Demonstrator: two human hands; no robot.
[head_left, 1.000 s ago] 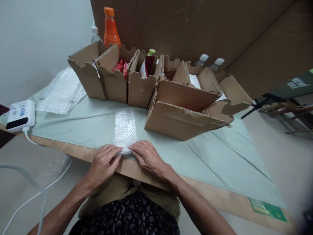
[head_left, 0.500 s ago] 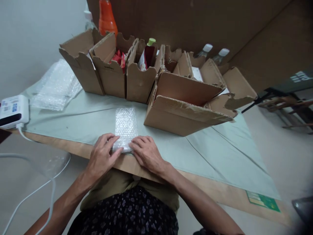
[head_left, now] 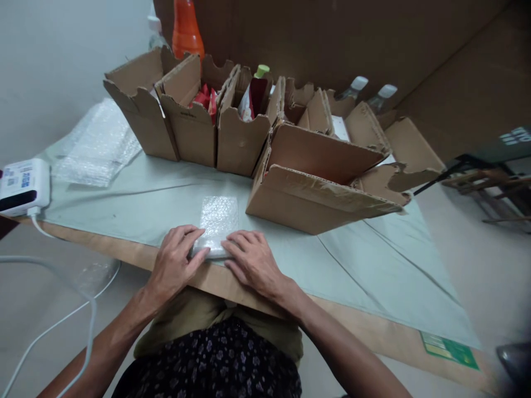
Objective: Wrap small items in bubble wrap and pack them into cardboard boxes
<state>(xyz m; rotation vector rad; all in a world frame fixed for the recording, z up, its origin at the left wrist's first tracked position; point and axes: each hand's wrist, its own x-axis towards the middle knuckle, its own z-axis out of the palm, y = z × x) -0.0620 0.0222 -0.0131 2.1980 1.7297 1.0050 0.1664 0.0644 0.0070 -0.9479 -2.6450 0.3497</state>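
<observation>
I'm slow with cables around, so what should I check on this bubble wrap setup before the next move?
1. Left hand touching the bubble wrap: ok, at its left side.
2. Right hand touching it: ok, at its right side.
3. Bubble wrap on the green cloth: ok.
4. Bubble wrap apart from the large front box: ok, a gap shows.
5. White cable off the left forearm: cannot tell; they overlap in view.

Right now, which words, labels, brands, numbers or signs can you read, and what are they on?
None is legible.
White device: label with blue print, too small.
Box with red packets: small dark print, blurred.
Dark panel, far right: white lettering, blurred.
Green card: markings too blurred.
Front bubble wrap: no lettering visible.
</observation>
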